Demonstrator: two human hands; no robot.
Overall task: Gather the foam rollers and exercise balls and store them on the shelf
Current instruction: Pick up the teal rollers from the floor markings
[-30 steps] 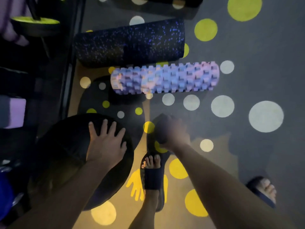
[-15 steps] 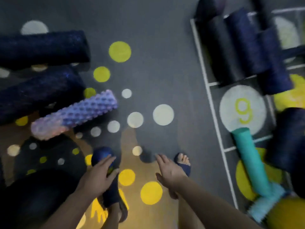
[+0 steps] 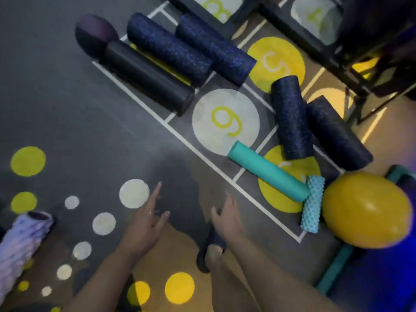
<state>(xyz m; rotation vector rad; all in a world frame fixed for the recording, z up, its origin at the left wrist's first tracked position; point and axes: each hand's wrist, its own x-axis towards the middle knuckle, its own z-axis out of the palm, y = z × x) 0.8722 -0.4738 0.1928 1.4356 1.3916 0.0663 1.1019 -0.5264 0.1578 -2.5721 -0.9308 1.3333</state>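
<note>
Hands empty — left hand [image 3: 146,224] and right hand [image 3: 227,218] near teal roller [image 3: 267,171], fingers [image 3: 156,192] spread loose — likely ready to grab it.

Gym: foam rollers [image 3: 167,47], numbered floor circles [image 3: 225,121]

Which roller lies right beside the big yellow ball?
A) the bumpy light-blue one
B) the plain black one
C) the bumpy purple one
A: the bumpy light-blue roller lies just left of the yellow ball; the other two are far off.
</note>
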